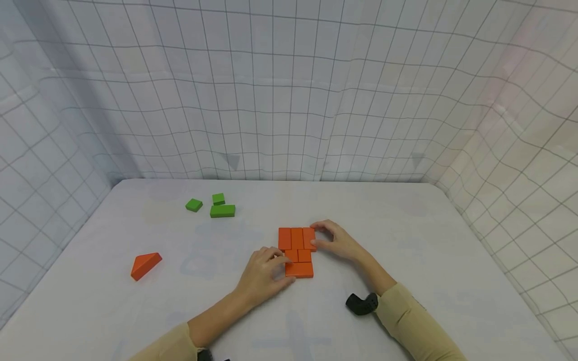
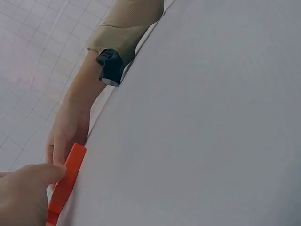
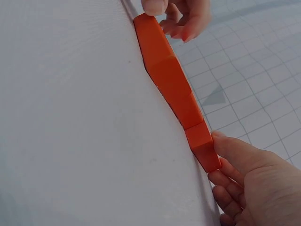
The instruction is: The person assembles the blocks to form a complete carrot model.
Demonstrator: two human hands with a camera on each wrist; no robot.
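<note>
Several flat orange blocks point(image 1: 297, 238) lie against each other on the white table: three upright oblongs at the far side, two smaller pieces in the middle, and one wide oblong block point(image 1: 300, 271) nearest me. My left hand point(image 1: 262, 276) pinches the left end of the wide block, thumb on its near edge and fingers curved over its left side. With thumb and fingertips my right hand point(image 1: 336, 242) holds the far right oblong block point(image 1: 309, 238). In the right wrist view the orange row point(image 3: 164, 70) runs between both hands, seen low from the side.
Three green blocks point(image 1: 223, 211) lie apart at the back left of the table. An orange triangular block point(image 1: 145, 264) rests at the left. White grid-lined cloth point(image 1: 289, 90) hangs behind and beside the table. A black wrist device point(image 1: 362, 304) sits at the right cuff.
</note>
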